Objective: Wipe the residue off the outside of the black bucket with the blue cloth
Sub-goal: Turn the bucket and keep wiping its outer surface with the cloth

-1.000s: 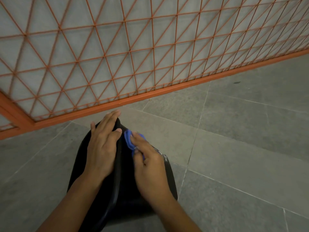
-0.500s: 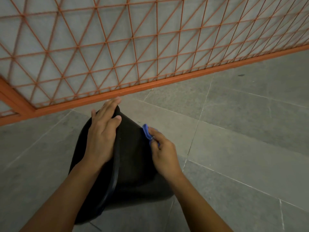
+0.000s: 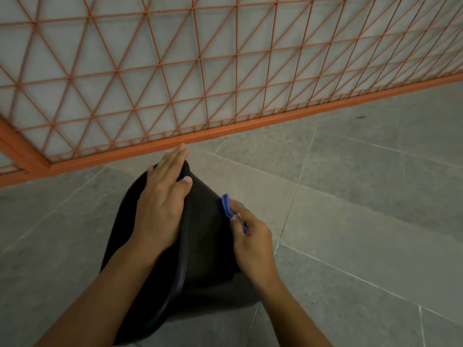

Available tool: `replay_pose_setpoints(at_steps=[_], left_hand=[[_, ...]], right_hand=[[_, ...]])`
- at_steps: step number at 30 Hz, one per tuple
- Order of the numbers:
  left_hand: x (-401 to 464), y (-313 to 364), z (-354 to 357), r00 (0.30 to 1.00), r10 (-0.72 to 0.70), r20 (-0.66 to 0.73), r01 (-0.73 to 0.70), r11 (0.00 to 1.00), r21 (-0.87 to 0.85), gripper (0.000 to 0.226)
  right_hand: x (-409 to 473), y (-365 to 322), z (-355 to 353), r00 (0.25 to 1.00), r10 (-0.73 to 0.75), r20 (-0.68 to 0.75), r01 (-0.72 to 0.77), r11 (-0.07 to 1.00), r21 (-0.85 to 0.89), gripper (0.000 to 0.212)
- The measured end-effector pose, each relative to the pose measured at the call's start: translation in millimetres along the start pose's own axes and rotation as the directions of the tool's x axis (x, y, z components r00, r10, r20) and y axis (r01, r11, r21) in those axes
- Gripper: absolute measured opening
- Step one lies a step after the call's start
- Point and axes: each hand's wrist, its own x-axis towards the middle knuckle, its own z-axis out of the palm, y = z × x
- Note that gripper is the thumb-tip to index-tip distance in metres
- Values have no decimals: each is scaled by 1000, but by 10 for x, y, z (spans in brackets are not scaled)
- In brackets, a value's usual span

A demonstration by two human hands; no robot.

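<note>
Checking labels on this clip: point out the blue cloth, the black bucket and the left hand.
blue cloth (image 3: 226,204), head view, on the bunched fold above the fingers.
black bucket (image 3: 208,249), head view, on its outer wall.
left hand (image 3: 160,209), head view, on its back.

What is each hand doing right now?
Left hand: open, fingers straight, pressing on the black bucket.
Right hand: closed, pinching the blue cloth against the bucket.

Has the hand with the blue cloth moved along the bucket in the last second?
Yes. The right hand and blue cloth have slid rightward from beside the left hand's thumb, out to the right edge of the black bucket.
</note>
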Motion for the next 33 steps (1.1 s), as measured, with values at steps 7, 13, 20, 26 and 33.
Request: replay_pose_setpoints(at_steps=[7,13,20,26,33], left_hand=[[18,10,-47,999,-7,44,7,1000,20,61],[-7,63,15,1000,14,27,-15,998,69,73],[18,-8,-41,1000,0,25,-1,999,36,65],[22,83,60,1000,5,21,-7,996,94,75],[51,-1,-50,998,5,58,-7,999,42,66]], right_hand=[[26,-435,231,947,-315,62,298,935,194,36],[200,-126,73,995,-102,4,102,994,38,33],[204,-326,198,969,-244,47,238,965,107,32],[177,-99,13,998,-47,-30,47,999,7,33],[231,-587,228,951,-302,66,297,952,76,32]])
